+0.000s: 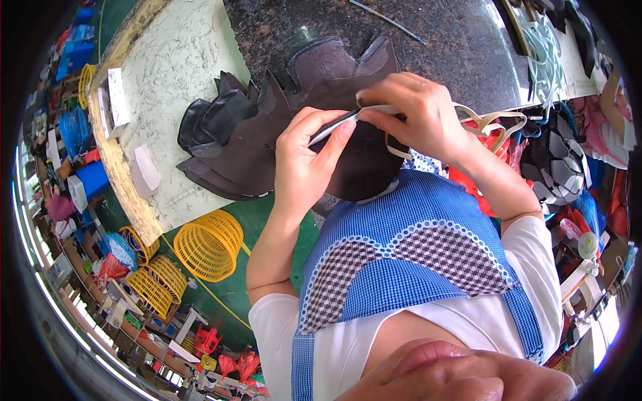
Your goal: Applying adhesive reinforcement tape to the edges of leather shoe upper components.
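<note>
My left hand [309,155] pinches the edge of a dark shoe-upper-like piece [364,164] between thumb and fingers. My right hand [420,110] is closed close beside it, with fingertips on a narrow pale strip [378,109] lying along that edge. The strip's loose length [491,123] trails off past my right wrist. Beneath and beyond my hands, several flat dark brown cut pieces [234,160] are stacked and overlap each other. Shiny black curved pieces [227,115] rest on the stack's left side. My fingers hide part of the held edge.
A speckled dark stone slab [461,67] adjoins a scuffed white board [177,40]. A slim pen-like stick [388,22] lies on the slab. Pale green strips [543,60] hang at the right. Yellow baskets [208,246] stand on the green floor. Another person [612,120] is at the far right.
</note>
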`<state>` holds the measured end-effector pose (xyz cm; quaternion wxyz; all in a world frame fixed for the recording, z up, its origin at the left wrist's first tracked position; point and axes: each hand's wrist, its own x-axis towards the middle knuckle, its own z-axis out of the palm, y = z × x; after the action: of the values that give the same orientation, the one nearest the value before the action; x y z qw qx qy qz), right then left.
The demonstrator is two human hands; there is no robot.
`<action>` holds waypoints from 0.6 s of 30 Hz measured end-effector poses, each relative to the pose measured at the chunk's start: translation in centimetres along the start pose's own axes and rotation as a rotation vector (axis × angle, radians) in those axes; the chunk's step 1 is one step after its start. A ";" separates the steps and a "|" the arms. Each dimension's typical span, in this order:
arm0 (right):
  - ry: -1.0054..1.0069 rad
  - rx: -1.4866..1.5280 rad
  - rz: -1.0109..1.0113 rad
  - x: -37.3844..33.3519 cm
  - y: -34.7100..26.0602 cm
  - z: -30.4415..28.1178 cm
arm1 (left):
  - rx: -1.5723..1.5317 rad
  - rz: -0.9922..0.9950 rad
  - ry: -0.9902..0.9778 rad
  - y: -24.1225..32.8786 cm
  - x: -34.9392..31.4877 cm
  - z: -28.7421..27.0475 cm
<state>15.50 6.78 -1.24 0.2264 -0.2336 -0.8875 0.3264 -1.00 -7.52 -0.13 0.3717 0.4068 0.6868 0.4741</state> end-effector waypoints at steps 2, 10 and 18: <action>-0.031 -0.121 -0.214 0.0 0.4 -0.2 | 0.020 0.056 0.007 0.1 0.4 0.4; -0.173 1.423 0.645 1.1 10.6 -8.1 | 0.200 0.251 0.074 -0.8 -0.8 -1.0; -0.445 0.662 0.151 4.6 0.8 -3.7 | 0.527 0.831 0.221 0.3 -0.9 0.3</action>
<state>14.11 11.67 1.90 0.0674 -0.1362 -0.7421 0.6528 -0.36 -8.17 0.23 -0.0390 0.6732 0.5984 0.4326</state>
